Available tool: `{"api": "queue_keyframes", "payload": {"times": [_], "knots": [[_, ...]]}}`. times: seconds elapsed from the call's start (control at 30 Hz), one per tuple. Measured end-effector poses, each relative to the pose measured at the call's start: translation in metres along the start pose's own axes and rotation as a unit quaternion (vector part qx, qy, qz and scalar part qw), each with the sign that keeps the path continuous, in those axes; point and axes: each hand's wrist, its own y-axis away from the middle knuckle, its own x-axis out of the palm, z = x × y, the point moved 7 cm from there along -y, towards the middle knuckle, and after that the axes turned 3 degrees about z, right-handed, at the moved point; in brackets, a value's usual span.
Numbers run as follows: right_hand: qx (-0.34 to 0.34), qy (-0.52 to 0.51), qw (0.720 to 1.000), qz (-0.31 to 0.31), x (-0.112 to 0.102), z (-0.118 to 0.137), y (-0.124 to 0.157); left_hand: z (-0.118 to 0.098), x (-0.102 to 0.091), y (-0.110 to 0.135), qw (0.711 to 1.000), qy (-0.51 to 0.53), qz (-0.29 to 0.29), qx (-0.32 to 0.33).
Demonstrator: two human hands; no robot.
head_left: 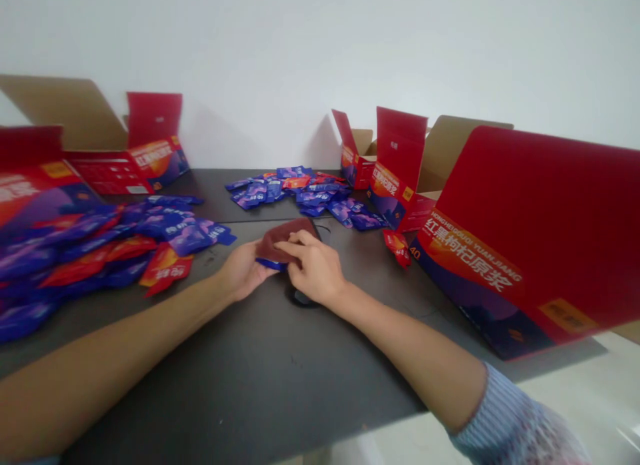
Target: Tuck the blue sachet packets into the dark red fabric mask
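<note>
Five red cartons [525, 238] stood open on my feed, and I placed everything by the maroon cloth piece [286, 241] held between the two hands. The left hand [243, 271] cupped the near-left side of the cloth, and the right hand [315, 266] pressed its fingers down on top, so I read both as grasping it. A blue sachet [270, 264] showed just under the cloth's lower edge, touching the left fingers. A black object [303, 297] lay beneath the right hand, too hidden for me to identify, and a thin dark cord [323, 229] showed just beyond the cloth.

Left of the cloth, a large heap of blue and red sachets [95, 251] spread nearly to the left wrist. Beyond the cloth lay a smaller pile of sachets [295, 193], and to its right, two red sachets [397, 247] sat near the largest carton, which rose at the right of the view with its lid up. Two cartons stood far left of the cloth and three to its right, their printed flaps raised and blocking my view of the table's sides.

The dark tabletop [260, 378] ran from the cloth toward its near edge, with both forearms lying across it. Past that edge, a pale floor [565, 378] showed below a striped sleeve [505, 401], and a white wall [320, 51] closed off the far side.
</note>
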Motion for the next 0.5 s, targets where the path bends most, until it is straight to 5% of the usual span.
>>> {"api": "queue_keyframes", "payload": {"times": [0.2,0.5], "knots": [[-0.08,0.051,0.995,0.007,0.011,0.041,0.02,0.003,0.008,0.005,0.995,0.081,0.048,-0.043],[0.028,0.119,0.992,0.028,0.003,0.032,0.012,0.009,0.006,0.0,0.996,0.053,0.075,-0.005]]}}
